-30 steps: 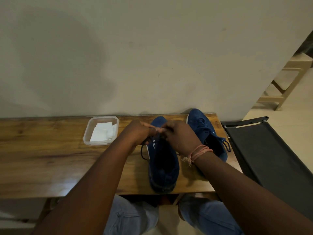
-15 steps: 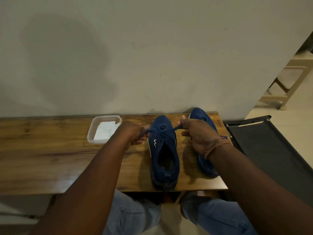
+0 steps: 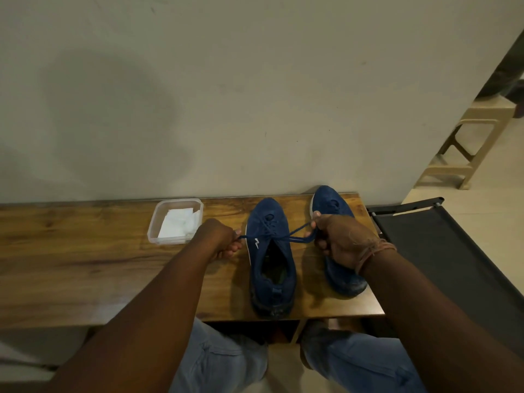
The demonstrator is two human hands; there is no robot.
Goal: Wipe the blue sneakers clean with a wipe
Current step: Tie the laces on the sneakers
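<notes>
From the head view, two blue sneakers sit at the desk's (image 3: 85,265) right end: the left sneaker (image 3: 270,259) near the front edge, the right sneaker (image 3: 334,211) nearer the right edge. The left hand (image 3: 219,241) and right hand (image 3: 338,239) each pinch a lace end (image 3: 295,232), pulled apart. Wipes (image 3: 177,225) lie in a clear tub (image 3: 154,222) by the back edge.

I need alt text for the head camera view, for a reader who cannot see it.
Two hands, left hand and right hand, pull the laces of a blue sneaker sideways on a wooden table; a second sneaker and a tub of wipes stand beside.
</notes>
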